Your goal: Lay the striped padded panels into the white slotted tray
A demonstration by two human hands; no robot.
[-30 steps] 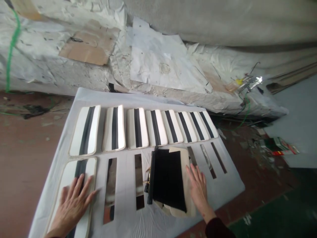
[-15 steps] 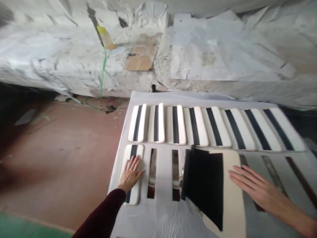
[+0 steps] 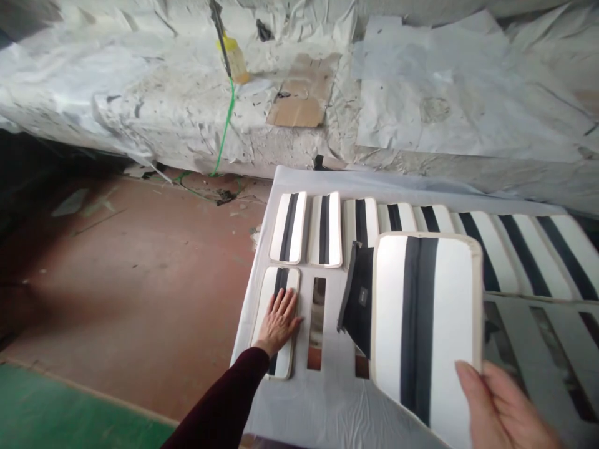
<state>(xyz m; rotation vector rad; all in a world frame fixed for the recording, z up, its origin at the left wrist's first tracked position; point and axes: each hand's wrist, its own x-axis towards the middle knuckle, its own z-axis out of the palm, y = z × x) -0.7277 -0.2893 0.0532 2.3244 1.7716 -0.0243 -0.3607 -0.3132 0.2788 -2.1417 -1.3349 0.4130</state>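
My left hand [image 3: 279, 321] lies flat, fingers stretched out, on a white panel with a dark centre stripe [image 3: 262, 302] at the table's left side. My right hand [image 3: 505, 408] grips the lower right edge of another white panel with a dark stripe [image 3: 453, 293], thumb on its near face. This panel is raised and tilted above the table, its striped side facing me. A black fabric flap [image 3: 362, 299] with a small label sticks out from behind its left edge. The fingers behind the panel are partly hidden.
Several similar striped panels [image 3: 286, 227] lie in a row along the table's far side. The pale-covered table [image 3: 337, 405] has long slots [image 3: 317, 324] cut through it. Behind stands a paper-covered ledge with a cardboard piece [image 3: 299, 93] and a yellow bottle [image 3: 238, 62].
My right hand, flat beside the panel with the black flap before, now grips that panel, which is raised with its striped face showing. My left hand stays on its panel. The view has shifted left.
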